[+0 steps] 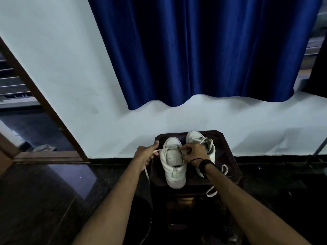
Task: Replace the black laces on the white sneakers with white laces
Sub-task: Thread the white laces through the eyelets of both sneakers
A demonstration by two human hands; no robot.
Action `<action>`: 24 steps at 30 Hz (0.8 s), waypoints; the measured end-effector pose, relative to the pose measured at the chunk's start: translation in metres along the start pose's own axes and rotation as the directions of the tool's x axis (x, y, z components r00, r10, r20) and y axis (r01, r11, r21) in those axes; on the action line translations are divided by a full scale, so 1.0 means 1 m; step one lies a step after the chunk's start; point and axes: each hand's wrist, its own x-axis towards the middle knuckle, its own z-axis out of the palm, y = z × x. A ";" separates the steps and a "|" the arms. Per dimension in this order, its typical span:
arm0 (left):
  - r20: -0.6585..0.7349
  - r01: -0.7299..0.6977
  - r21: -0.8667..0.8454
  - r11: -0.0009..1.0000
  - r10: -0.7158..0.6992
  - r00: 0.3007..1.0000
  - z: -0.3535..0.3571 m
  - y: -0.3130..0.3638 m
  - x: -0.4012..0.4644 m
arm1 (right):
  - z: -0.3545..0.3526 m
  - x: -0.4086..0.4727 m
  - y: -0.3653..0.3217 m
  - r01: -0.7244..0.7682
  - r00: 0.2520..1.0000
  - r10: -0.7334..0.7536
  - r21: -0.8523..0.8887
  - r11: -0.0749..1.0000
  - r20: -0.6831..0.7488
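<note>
Gripping flat white lace (156, 151), left hand (144, 154), apparently leather sneaker (174, 165)

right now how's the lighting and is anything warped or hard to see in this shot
Head view: dim and bluish; the wide lens bows the blue curtain and door frame; the dark stool sinks into shadow, while the white sneakers stay readable though soft.

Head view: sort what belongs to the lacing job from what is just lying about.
Job:
- two white leather sneakers
- flat white lace, held by left hand
- right hand at the eyelets
- dark wooden stool

Lying about:
- blue satin curtain
- pale slipper on the floor
</note>
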 end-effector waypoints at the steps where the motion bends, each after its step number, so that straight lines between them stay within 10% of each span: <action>1: 0.007 0.020 -0.017 1.000 -0.020 1.000 -0.004 0.006 -0.002 | 0.001 -0.002 -0.003 -0.017 1.000 0.017 0.007 1.000 0.000; 5: 0.216 0.105 -0.264 0.959 -0.047 0.975 -0.007 0.040 -0.022 | 0.017 -0.016 -0.024 0.188 0.946 -0.199 -0.069 0.980 -0.254; 8: 0.346 0.174 -0.454 0.874 -0.007 0.938 -0.003 0.064 -0.043 | 0.041 -0.028 -0.047 0.368 0.929 -0.360 0.093 0.925 -0.087; 12: 0.295 0.151 -0.575 0.804 0.031 0.955 -0.008 0.069 -0.049 | 0.047 -0.045 -0.060 0.130 0.931 -0.304 0.593 0.795 0.204; 16: 0.149 0.123 -0.649 0.751 -0.033 0.988 -0.029 0.047 -0.031 | 0.018 -0.046 -0.046 0.033 0.957 -0.207 0.632 0.774 0.204; 22: -0.025 0.106 -0.532 0.840 -0.141 0.990 -0.038 0.009 -0.012 | -0.014 -0.047 -0.026 0.029 0.960 -0.172 0.530 0.848 0.223; 24: -0.246 0.036 -0.096 0.995 -0.059 0.967 -0.033 0.001 -0.012 | -0.019 -0.044 -0.019 0.080 0.956 -0.205 0.487 0.870 0.210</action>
